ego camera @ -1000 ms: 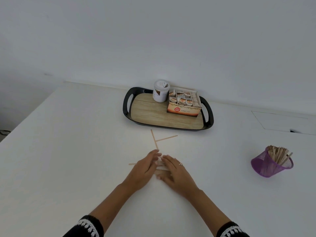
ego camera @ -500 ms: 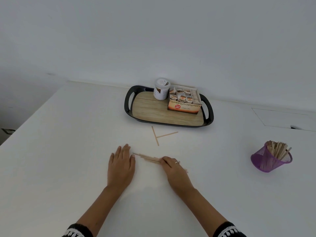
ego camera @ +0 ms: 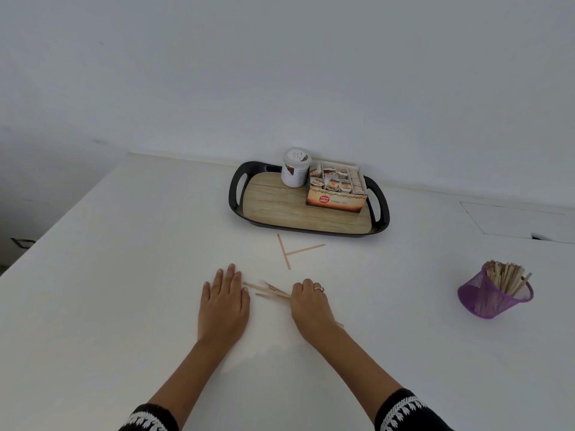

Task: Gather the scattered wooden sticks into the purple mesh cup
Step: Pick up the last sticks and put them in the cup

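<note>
Task well advanced: purple mesh cup (ego camera: 494, 293), right of frame, already packed with wooden sticks, tilted toward camera. Left to do: small bundle of sticks (ego camera: 268, 290) at centre, plus 2 loose sticks (ego camera: 294, 252) in T shape above centre, just below black tray (ego camera: 236, 194) with tea box (ego camera: 336, 194) and white jar (ego camera: 295, 167).

Right hand (ego camera: 311, 309): fingers curled, clamped on bundle; stick ends fan out left, 1 tip shows past wrist. Left hand (ego camera: 224, 306): flat on white table (ego camera: 109, 290), fingers straight, together, just beside stick tips; contact unclear.
</note>
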The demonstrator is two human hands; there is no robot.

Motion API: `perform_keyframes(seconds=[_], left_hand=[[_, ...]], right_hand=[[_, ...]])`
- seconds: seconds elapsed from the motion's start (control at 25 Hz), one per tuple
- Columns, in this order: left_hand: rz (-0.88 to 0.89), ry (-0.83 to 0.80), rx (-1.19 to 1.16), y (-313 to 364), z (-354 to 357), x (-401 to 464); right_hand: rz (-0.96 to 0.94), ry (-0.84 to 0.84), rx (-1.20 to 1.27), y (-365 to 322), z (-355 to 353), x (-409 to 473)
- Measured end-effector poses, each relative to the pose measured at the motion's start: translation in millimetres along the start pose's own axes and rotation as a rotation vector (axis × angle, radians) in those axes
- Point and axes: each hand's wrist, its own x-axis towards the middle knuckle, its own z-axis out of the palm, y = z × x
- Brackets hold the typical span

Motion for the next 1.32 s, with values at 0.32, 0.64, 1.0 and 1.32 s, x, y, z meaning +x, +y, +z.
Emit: perform_keyframes(seconds=[0.32, 0.64, 1.0, 1.32], left_hand=[[-0.006, -0.003, 0.011, -1, 1, -1], [0.0, 0.01, 0.004, 0, 1, -1], [-0.006, 0.006, 0.033, -1, 1, 1], [-0.009, 0.015, 0.02, -1, 1, 1]], right_hand=[[0.012, 0.016, -0.039, -1, -7, -13], [0.292, 0.113, 0.907, 26, -14, 13], [0.425, 0.47, 1.726, 58, -37, 41], [0.459, 0.676, 1.641, 50, 0, 45]])
